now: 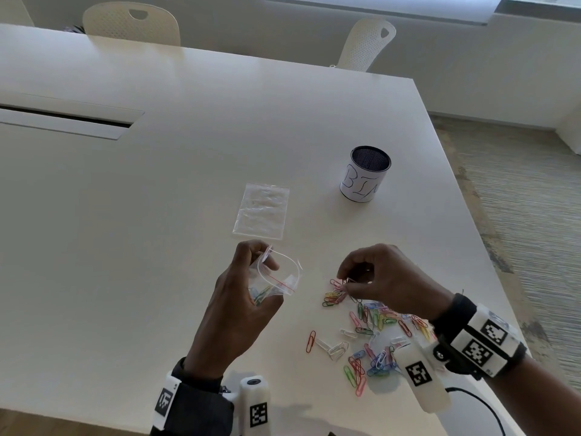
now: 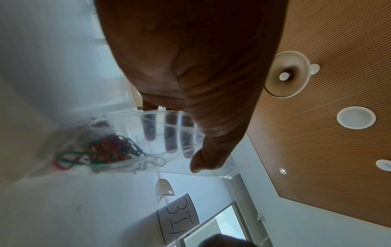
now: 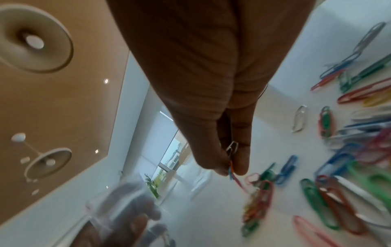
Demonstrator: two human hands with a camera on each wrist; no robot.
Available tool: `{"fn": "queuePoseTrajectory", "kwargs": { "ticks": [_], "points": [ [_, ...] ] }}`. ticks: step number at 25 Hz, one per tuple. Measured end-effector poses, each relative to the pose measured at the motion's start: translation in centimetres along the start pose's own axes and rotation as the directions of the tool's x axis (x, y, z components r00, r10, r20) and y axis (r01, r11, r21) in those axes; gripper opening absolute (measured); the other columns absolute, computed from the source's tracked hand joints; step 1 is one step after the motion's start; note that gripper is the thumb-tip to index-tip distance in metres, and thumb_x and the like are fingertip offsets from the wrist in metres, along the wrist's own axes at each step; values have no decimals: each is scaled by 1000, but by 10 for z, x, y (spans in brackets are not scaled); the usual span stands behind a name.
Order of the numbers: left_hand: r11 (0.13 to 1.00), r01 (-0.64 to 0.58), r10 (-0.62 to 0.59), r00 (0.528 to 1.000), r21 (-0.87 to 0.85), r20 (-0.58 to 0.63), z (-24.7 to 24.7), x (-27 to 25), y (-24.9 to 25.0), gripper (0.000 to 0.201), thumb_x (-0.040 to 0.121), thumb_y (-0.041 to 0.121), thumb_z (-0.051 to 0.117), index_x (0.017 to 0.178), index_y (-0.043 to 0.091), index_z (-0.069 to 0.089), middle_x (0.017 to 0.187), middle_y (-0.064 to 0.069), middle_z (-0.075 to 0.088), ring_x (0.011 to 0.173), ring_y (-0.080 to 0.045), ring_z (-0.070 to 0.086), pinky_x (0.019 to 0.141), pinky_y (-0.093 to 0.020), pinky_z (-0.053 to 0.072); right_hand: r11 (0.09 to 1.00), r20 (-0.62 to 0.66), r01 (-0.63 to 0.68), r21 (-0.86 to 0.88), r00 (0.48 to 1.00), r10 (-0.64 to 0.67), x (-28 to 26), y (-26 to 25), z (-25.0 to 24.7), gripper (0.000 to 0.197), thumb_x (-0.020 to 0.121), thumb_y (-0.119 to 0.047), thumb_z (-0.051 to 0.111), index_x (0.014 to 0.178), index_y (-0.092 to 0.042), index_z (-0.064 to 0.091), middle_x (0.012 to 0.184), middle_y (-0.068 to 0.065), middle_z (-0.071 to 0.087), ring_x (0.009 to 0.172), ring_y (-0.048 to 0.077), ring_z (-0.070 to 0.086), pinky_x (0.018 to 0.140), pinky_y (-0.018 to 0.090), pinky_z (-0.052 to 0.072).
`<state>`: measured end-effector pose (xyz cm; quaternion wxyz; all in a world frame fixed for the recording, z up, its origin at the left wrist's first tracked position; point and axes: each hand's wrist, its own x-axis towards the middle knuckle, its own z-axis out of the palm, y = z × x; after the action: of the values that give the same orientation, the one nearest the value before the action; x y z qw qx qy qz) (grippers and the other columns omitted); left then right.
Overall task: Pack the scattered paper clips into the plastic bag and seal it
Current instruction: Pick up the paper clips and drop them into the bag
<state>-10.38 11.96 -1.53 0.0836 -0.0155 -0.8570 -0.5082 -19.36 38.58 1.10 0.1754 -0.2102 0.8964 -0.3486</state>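
My left hand [image 1: 248, 287] holds a small clear zip bag [image 1: 276, 278] with a red seal line, mouth open toward the right; several coloured clips [image 2: 101, 150] lie inside it. In the left wrist view my fingers [image 2: 171, 133] show through the plastic. My right hand [image 1: 374, 278] pinches a few paper clips [image 3: 231, 160] between thumb and fingertips, just above a small heap [image 1: 334, 297]. Many coloured paper clips [image 1: 374, 338] lie scattered on the white table [image 1: 157, 215] under and in front of my right wrist.
A second clear bag [image 1: 262, 210] lies flat beyond my left hand. A mesh cup labelled BIN [image 1: 366, 174] stands at the back right. The table's right edge [image 1: 490, 278] runs close to my right wrist. Two white chairs [image 1: 132, 23] stand at the far side.
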Motion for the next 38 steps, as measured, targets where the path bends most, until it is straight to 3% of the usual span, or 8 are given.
{"fn": "queuePoseTrajectory", "kwargs": {
  "ticks": [8, 12, 16, 22, 28, 31, 35, 38],
  "points": [
    [1000, -11, 11, 1000, 17, -4, 0, 1, 1, 56, 80, 6, 78, 119, 32, 48, 107, 21, 63, 103, -7, 63, 73, -9, 49, 931, -95, 150, 333, 988, -125, 5, -74, -12, 15, 85, -3, 83, 98, -5, 77, 85, 11, 79, 76, 27, 78, 79, 36, 66],
    [1000, -10, 10, 1000, 15, -7, 0, 1, 5, 56, 79, 6, 78, 117, 34, 47, 107, 24, 61, 99, -7, 64, 71, -9, 49, 924, -237, 313, 221, 936, -260, 20, -98, 13, 15, 83, -3, 84, 96, -7, 78, 87, 5, 75, 76, 21, 75, 79, 36, 65],
    [1000, 17, -17, 1000, 3, -18, -1, 0, 6, 60, 79, 7, 76, 122, 37, 45, 104, 24, 65, 93, -6, 65, 68, -10, 50, 932, -211, 359, 46, 916, -342, 25, -100, 32, 13, 86, -9, 83, 98, -10, 77, 94, -1, 71, 80, 12, 73, 76, 35, 63],
    [1000, 21, -21, 1000, -8, -21, 0, 0, 5, 58, 79, 7, 75, 121, 34, 45, 108, 14, 69, 94, -10, 67, 71, -15, 52, 928, -112, 371, 40, 925, -364, 17, -100, 27, 8, 89, -9, 80, 97, -10, 78, 96, 0, 74, 87, 10, 75, 82, 31, 63],
    [1000, -6, 5, 1000, -9, -29, 0, -1, 4, 55, 78, 8, 76, 119, 31, 48, 107, 20, 65, 103, -6, 63, 76, -6, 48, 942, -290, 335, 31, 905, -312, 12, -88, 2, 9, 88, -1, 80, 90, -10, 78, 84, -3, 76, 76, 9, 74, 75, 21, 61],
    [1000, 4, -4, 1000, -10, -22, 0, 0, 2, 55, 79, 6, 76, 120, 31, 49, 107, 19, 65, 104, -8, 64, 76, -7, 47, 973, -212, 206, -107, 951, -225, 7, -57, -1, 8, 91, -16, 80, 98, -16, 77, 89, -8, 74, 79, 6, 71, 76, 29, 62],
    [1000, 0, 0, 1000, -5, -13, 0, 0, 2, 55, 79, 6, 78, 121, 29, 49, 107, 17, 66, 101, -8, 64, 74, -6, 47, 955, 68, 44, -292, 997, -25, -5, -26, 20, 72, 78, -67, 76, 136, -28, 60, 136, -10, 58, 115, 6, 58, 99, 32, 56],
    [1000, -5, 5, 1000, -14, -9, 1, 1, 3, 55, 79, 7, 77, 120, 30, 49, 107, 16, 66, 101, -10, 65, 72, -7, 47, 886, 73, 10, -464, 997, 27, -11, -16, 37, 99, 65, -86, 68, 147, -35, 46, 145, -12, 47, 125, 9, 45, 101, 32, 51]
  ]
}}
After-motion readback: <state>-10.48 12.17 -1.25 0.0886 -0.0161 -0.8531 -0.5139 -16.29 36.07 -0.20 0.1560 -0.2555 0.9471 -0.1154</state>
